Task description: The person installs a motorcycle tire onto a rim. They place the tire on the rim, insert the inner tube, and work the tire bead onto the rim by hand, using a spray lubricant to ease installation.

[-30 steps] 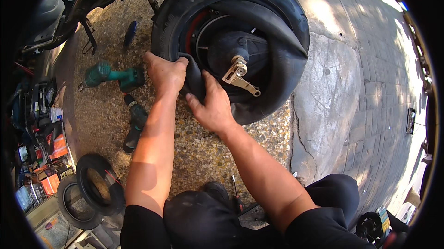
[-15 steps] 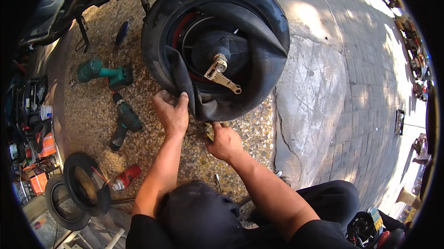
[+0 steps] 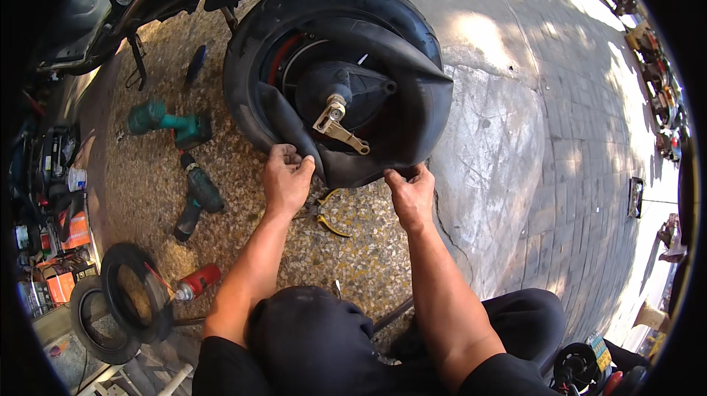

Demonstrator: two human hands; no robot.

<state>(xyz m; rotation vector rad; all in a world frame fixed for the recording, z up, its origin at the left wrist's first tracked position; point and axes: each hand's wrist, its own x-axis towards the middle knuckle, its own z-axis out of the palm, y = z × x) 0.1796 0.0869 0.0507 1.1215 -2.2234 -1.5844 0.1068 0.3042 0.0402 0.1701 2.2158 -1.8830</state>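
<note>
Two grips [image 3: 287,184] [image 3: 412,196] apart at the inner tube [image 3: 420,118]

Left hand [image 3: 287,184], right hand [image 3: 411,196] at near edge of black inner tube [image 3: 361,166] bulging from tire [image 3: 244,87]. Yellow-handled pliers [image 3: 333,227] on ground [image 3: 368,256] between forearms [image 3: 254,267]. Red can [image 3: 202,279] near left, green drill [image 3: 150,117] farther.

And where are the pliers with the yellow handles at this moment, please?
In the head view, the yellow-handled pliers lie on the pebbled ground below the inner tube, between the left hand and right hand, closer to the left.
</note>
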